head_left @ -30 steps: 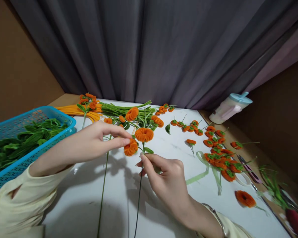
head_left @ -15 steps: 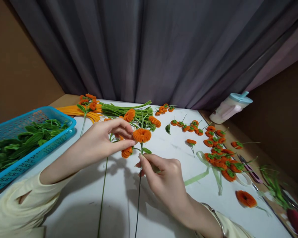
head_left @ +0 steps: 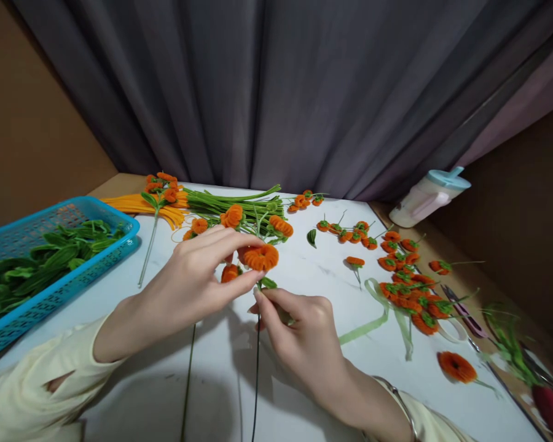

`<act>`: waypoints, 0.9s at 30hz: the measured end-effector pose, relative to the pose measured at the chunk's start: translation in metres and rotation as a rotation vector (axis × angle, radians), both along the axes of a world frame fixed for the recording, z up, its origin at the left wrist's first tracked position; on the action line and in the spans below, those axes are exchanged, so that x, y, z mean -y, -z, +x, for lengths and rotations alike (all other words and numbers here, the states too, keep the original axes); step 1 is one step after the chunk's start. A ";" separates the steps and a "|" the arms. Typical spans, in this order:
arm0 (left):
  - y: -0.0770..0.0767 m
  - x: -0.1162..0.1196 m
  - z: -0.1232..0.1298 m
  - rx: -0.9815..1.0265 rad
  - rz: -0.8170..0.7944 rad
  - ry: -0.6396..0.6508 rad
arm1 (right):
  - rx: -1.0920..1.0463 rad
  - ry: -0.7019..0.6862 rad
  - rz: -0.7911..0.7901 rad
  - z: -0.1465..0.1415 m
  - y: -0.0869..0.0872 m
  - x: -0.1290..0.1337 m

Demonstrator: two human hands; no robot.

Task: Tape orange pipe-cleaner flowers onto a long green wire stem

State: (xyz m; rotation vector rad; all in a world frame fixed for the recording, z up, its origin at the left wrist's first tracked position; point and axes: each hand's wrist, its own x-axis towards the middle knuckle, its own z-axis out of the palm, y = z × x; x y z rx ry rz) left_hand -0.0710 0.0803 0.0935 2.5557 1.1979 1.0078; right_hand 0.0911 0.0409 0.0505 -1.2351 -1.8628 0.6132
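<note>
My right hand point(head_left: 306, 337) pinches a thin dark stem point(head_left: 257, 368) just below a small green leaf point(head_left: 268, 283). On that stem sits a branch of fuzzy orange flowers made of pipe cleaner. My left hand point(head_left: 198, 273) has its thumb and fingers closed around the front orange flower point(head_left: 263, 257), thumb below and index finger above. Other blooms of the branch, such as an upper orange flower point(head_left: 233, 216) and a right-hand orange flower point(head_left: 281, 226), stand behind. Part of the lower left bloom point(head_left: 229, 273) is covered by my left fingers.
At left stands a blue basket point(head_left: 128, 236) of green leaves. Green pipe cleaners point(head_left: 225, 199) and orange pipe cleaners point(head_left: 166, 212) lie at the back. Several orange flowers point(head_left: 408, 291), a green ribbon point(head_left: 364, 333), scissors point(head_left: 465, 314) and a tumbler point(head_left: 419, 199) are at right.
My left hand has moved right and closed on the front flower, which now tilts slightly left. My right hand keeps its pinch on the stem, almost unmoved.
</note>
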 end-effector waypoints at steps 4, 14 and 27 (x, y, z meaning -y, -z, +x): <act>0.006 0.003 0.005 -0.010 0.113 0.072 | -0.013 -0.021 0.017 -0.001 0.000 0.001; 0.010 0.007 0.007 -0.056 0.154 0.123 | -0.004 -0.023 0.027 -0.001 0.001 0.001; -0.004 0.004 0.010 0.063 -0.278 -0.122 | 0.009 -0.030 0.022 -0.001 0.001 0.002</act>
